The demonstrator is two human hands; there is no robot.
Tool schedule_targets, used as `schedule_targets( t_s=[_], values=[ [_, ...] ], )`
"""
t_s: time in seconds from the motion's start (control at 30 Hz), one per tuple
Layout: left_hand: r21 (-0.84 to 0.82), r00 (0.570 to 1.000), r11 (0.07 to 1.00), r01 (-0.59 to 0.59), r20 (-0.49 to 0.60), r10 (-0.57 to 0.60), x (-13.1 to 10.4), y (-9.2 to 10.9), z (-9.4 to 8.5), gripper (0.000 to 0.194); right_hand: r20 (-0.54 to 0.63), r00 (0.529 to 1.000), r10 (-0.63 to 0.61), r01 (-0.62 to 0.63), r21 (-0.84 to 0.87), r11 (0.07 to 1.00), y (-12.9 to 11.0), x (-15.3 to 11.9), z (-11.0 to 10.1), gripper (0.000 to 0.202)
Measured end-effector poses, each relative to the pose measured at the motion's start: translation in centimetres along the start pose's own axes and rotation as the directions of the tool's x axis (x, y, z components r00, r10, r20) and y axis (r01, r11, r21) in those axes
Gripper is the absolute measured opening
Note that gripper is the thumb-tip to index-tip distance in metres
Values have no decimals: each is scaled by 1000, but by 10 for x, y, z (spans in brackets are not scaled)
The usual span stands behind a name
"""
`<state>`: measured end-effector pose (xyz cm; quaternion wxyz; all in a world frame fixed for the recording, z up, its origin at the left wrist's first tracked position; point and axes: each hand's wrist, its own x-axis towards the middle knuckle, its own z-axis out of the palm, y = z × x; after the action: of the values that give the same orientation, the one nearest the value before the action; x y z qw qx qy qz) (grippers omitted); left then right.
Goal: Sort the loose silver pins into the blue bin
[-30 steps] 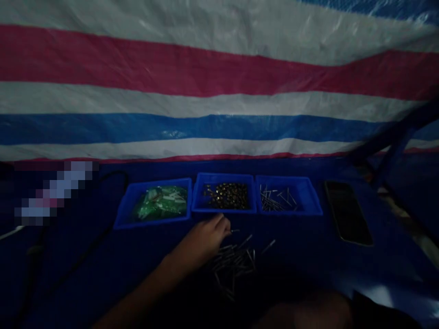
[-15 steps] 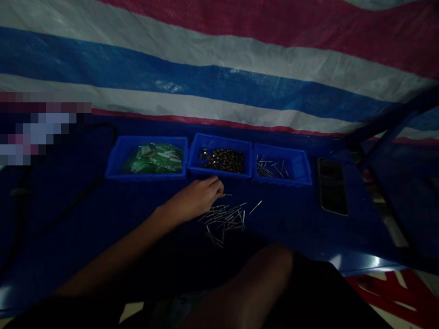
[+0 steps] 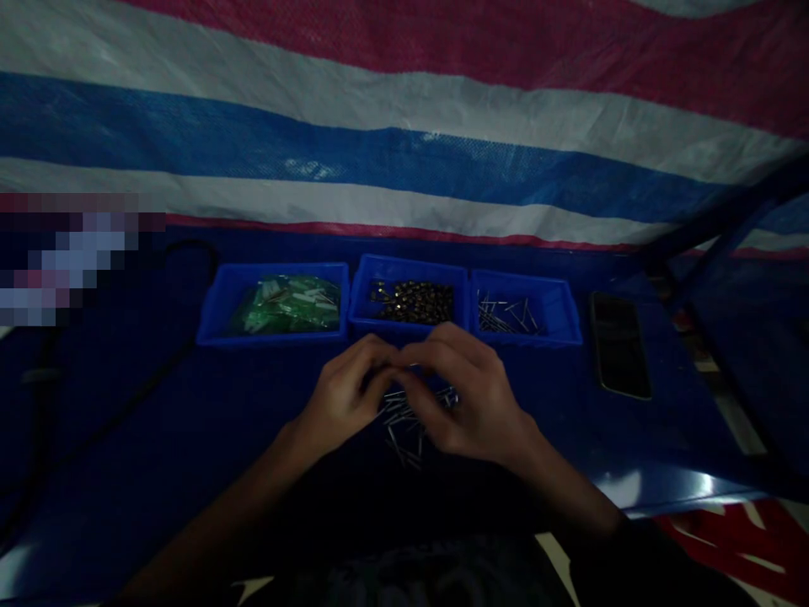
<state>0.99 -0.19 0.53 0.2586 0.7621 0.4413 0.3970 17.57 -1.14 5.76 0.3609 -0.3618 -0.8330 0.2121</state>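
Blue table [image 3: 190, 396] carried three bins side by side, likely for easy reach: left bin [image 3: 271, 341], green packets, 11 o'clock; middle bin [image 3: 379, 326], dark fittings, 12; right bin [image 3: 557, 314], metal pins, 1. Left hand [image 3: 338, 392] and right hand [image 3: 474, 388] met at 12, fingertips together, probably for fine control; held piece, if any, untellable. Phone [image 3: 620, 346] lay aside, 1–2. Loose pins [image 3: 396, 410] beneath hands, handy.

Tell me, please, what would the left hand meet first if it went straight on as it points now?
The left hand would probably meet the bare right hand first; their fingertips touch or nearly touch in front of the middle blue plastic tray. Depth there is unclear.
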Motion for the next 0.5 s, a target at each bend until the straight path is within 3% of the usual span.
schedule_targets(
  t_s=[0.07, 0.17, 0.33, 0.5],
  values=[
    [-40, 998, 998, -50, -43, 48, 1, 4, -4, 6, -150, 983, 109, -113, -21, 993, 27, -3, 4, 13],
    [-60, 998, 997, -47, -41, 45, 1, 5, -4, 7, -80, 996, 31, -29, 22, 999, 46, -21, 13, 11],
    [-97, 1000, 995, 20, -9, -21, -3, -3, 4, 10, -15, 999, 41, -41, 37, 998, 48, -28, 20, 12],
    [-100, 998, 994, 54, 25, -52, -7, -9, 6, 11, -38, 997, 61, -59, 48, 997, 48, -25, 17, 12]
  ],
)
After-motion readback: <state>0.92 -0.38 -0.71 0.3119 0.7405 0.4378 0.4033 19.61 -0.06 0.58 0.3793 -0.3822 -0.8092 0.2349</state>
